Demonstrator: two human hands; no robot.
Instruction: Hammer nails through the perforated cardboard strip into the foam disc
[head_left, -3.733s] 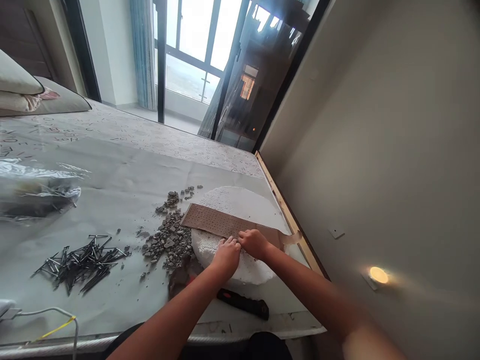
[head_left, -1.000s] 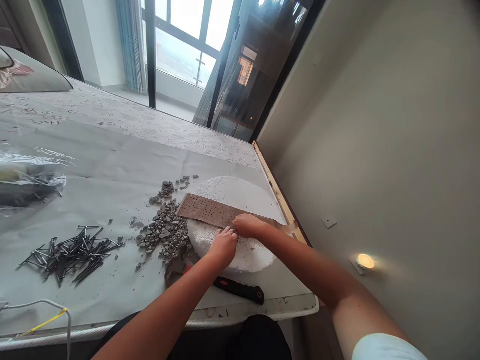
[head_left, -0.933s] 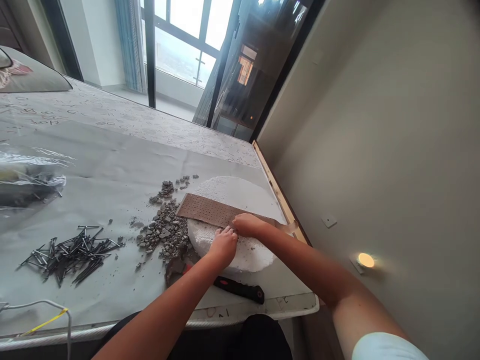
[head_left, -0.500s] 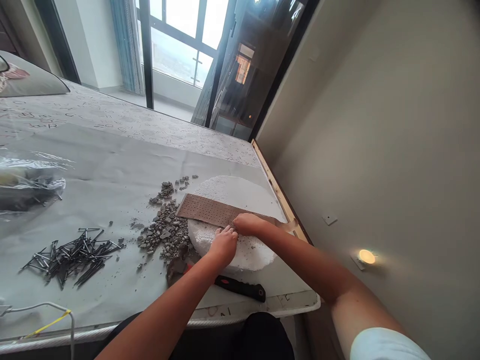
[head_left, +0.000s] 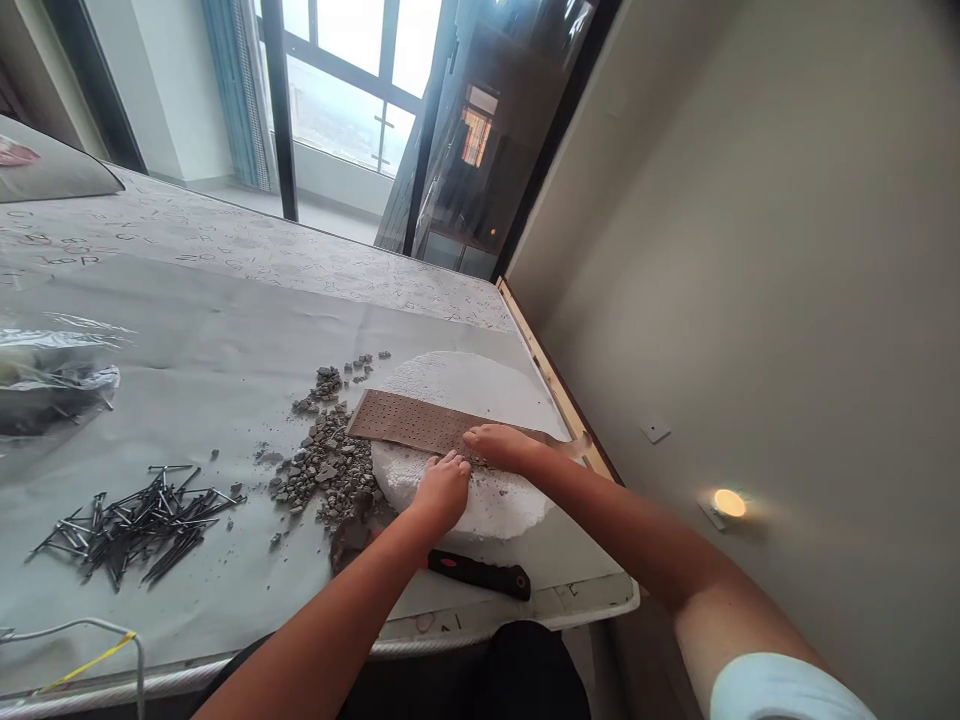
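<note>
Brown strip [head_left: 405, 420] crosses the foam [head_left: 487, 385] from ten to three o'clock, left hand [head_left: 444, 492] and right hand [head_left: 496, 445] at its near edge, fingers bunched narrow; what they pinch, if anything, I can't tell. Uneven pressure might skid the strip into the gravel [head_left: 326, 470] at nine o'clock.

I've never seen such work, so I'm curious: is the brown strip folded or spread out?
Spread out: the brown strip lies across the white disc, its dotted face showing. One end curls up; the right hand hides part.
</note>
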